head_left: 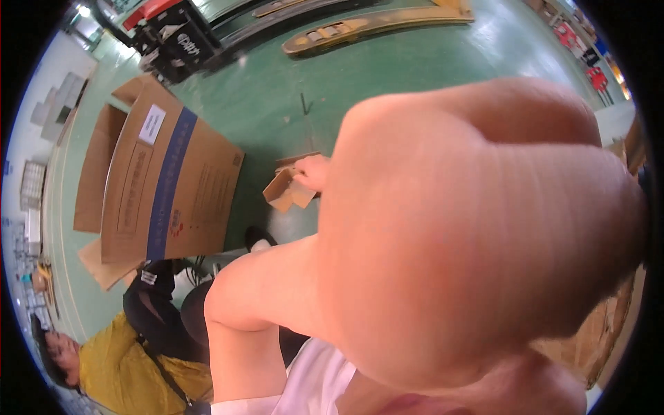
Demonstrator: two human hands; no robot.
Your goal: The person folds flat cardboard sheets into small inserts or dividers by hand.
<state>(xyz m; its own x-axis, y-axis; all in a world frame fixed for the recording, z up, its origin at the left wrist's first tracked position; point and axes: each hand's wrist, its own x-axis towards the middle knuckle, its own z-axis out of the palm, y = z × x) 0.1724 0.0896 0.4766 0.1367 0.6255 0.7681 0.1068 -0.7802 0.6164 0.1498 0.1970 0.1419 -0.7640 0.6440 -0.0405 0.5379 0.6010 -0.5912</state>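
Observation:
Bare skin (477, 235) very close to the camera fills the right half of the view, with a bent outline and a deep fold near its top. Past its left edge a hand (315, 171) shows, its fingers bent at the rim of a small brown cardboard box (289, 190) with raised flaps. Its wrist and arm are hidden, so I cannot tell whether it is my left hand or my right hand. A bent bare limb (256, 290) comes up beside pale lavender cloth (318, 377) and passes behind the near skin.
A large open carton (187, 183) with a blue band stands at left. Beside it, low down, is a person in a yellow top (131, 360). Yellow pallet-truck forks (353, 34) and a black-and-red machine (176, 41) stand farther off on the green floor (277, 90).

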